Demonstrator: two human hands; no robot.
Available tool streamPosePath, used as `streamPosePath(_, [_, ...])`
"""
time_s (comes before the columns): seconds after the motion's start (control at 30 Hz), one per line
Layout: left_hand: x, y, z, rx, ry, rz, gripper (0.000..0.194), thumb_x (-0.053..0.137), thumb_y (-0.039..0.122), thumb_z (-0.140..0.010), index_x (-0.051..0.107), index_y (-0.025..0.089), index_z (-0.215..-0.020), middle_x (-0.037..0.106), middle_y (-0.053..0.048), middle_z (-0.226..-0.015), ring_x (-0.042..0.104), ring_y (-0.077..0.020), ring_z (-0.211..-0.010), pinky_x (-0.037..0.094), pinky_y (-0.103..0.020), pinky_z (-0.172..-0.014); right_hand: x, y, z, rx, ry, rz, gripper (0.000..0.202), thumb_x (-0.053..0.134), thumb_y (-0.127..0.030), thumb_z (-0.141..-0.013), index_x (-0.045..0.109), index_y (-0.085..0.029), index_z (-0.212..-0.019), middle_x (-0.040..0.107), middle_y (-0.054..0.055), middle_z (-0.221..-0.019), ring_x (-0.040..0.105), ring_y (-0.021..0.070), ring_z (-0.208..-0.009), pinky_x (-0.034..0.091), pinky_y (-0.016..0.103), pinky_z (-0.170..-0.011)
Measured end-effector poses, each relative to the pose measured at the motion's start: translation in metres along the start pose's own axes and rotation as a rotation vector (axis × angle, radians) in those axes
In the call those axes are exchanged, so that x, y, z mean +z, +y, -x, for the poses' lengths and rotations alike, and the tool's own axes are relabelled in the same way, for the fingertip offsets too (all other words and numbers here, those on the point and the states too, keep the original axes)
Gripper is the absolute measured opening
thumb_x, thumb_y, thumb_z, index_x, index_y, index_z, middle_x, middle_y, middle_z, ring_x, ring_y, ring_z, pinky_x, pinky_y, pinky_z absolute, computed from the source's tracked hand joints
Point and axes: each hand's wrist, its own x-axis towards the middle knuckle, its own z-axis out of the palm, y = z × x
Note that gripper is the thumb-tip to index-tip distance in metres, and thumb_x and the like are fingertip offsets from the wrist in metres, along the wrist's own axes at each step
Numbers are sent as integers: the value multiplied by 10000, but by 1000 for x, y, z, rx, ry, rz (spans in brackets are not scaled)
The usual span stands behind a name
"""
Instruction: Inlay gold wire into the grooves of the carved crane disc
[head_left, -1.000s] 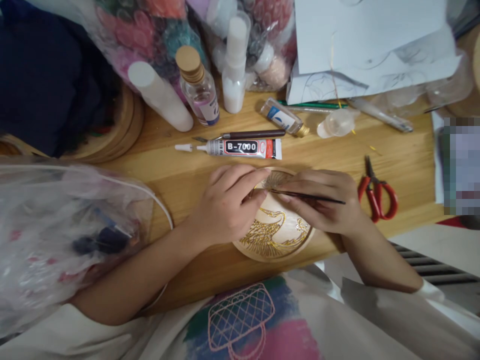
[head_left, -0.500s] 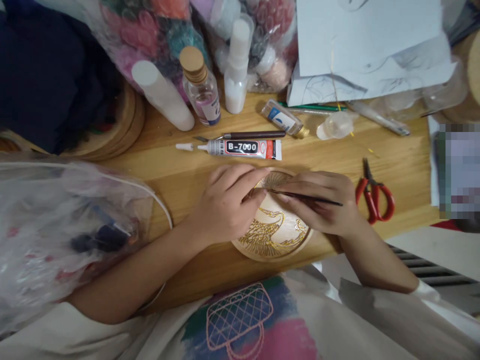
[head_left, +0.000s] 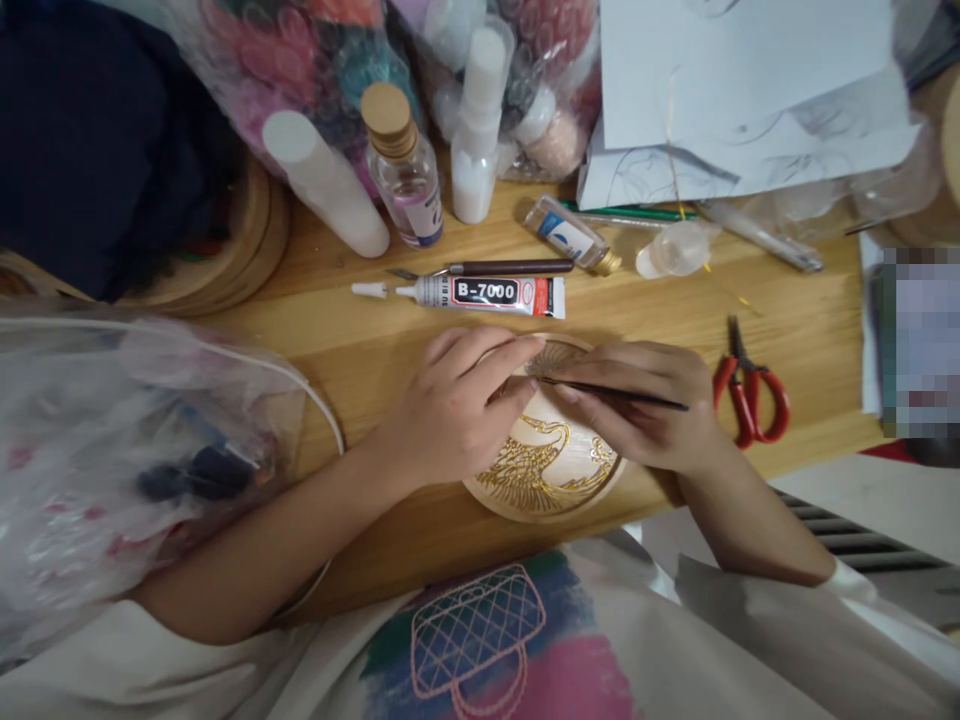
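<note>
**One tight pinch above a round wooden plate (head_left: 577, 460)**

Under everything spreads the wooden table (head_left: 367, 370). A plastic bag (head_left: 82, 540) lies well to the left of the grip, beside the forearm. Directly beneath the grip is the plate, with a raised rim and gold lines filling much of its carved pattern; both hands cover parts of its far half. The left hand (head_left: 469, 410) leans over the plate's left side, thumb and forefinger slightly parted near the pinch; whether they hold anything cannot be told. The right hand (head_left: 656, 405) is closed, thumb against fingers, around a slim dark tool (head_left: 630, 395), whose tip end points at the left thumb. Red-handled pliers (head_left: 750, 390) rest to the right of the grip, handles spread. Just beyond the grip lie a glue tube (head_left: 487, 293) and a dark-handled knife (head_left: 517, 267). Smallest, a white cap (head_left: 369, 290) sits off the tube's nozzle.
</note>
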Motion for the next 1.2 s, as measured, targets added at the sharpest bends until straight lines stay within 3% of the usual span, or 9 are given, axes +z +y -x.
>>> streamPosePath(0.67, [0,1,-3,9,26,-54,193,523,142,-945,711,154,-908,728,-74,-1161,637,-225,-1030,513,-384,-831,-10,6,0,-31,-81,-37,138,650,-146,-906,728,-187,-1012,772,39,-905,721,149,-764,550,266,-651])
streamPosePath(1.2, [1,0,-1,-1,0,-18,175,526,136,-945,698,160,-966,701,-84,-1213,625,-227,-1080,512,-399,-880,-8,8,0,70,-86,-143,142,638,-161,-908,742,-198,-997,770,58,-915,735,153,-803,592,267,-689])
